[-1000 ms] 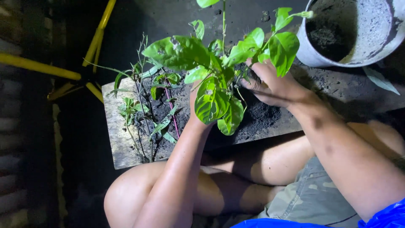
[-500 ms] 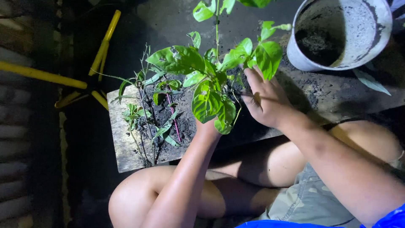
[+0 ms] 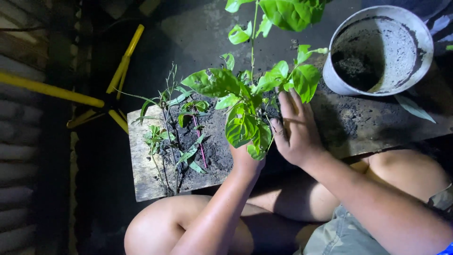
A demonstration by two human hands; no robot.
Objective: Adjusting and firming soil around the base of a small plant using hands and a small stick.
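Observation:
A leafy green plant (image 3: 245,101) stands upright on a soil-strewn wooden plank (image 3: 146,179) laid across my knees. My left hand (image 3: 245,160) reaches up from below and grips the plant low down; its fingers are hidden behind the leaves. My right hand (image 3: 297,134) lies with straight fingers flat against the dark soil at the plant's base, just right of the stem. Its fingertips touch the lower leaves.
A white bucket (image 3: 410,71) with dark soil inside sits on the plank's right end. Thin weeds and a small pink-stemmed seedling (image 3: 200,141) stand in loose soil at the left. Yellow bars (image 3: 89,101) cross the dark ground at the left.
My right hand has moved left and down, from beside the leaves onto the soil at the plant's base. The left hand has kept its hold.

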